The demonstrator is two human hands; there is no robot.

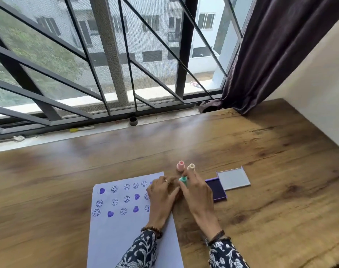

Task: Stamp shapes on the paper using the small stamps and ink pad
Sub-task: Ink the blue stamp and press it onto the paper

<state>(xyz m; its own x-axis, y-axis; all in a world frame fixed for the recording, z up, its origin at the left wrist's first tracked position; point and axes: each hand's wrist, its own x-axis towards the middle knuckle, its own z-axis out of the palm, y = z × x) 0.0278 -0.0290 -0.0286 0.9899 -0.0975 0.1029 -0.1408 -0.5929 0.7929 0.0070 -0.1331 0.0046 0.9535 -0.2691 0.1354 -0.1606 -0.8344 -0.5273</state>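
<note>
A white paper [126, 236] lies on the wooden table, carrying three rows of purple smiley and heart prints. My left hand [161, 196] rests flat on the paper's right edge, fingers relaxed. Just right of the sheet, my right hand [197, 192] pinches a small teal stamp [183, 179]. A pink stamp [180, 165] and a cream stamp [191, 167] stand upright behind my fingers. The purple ink pad [217, 191] sits to the right of my right hand, its grey lid [233, 178] open behind it.
The wooden table [261, 151] runs to a window sill at the back, where a small dark pot [133, 121] and a yellow-capped pen [81, 129] lie. A dark curtain [271, 55] hangs at the back right beside a white wall.
</note>
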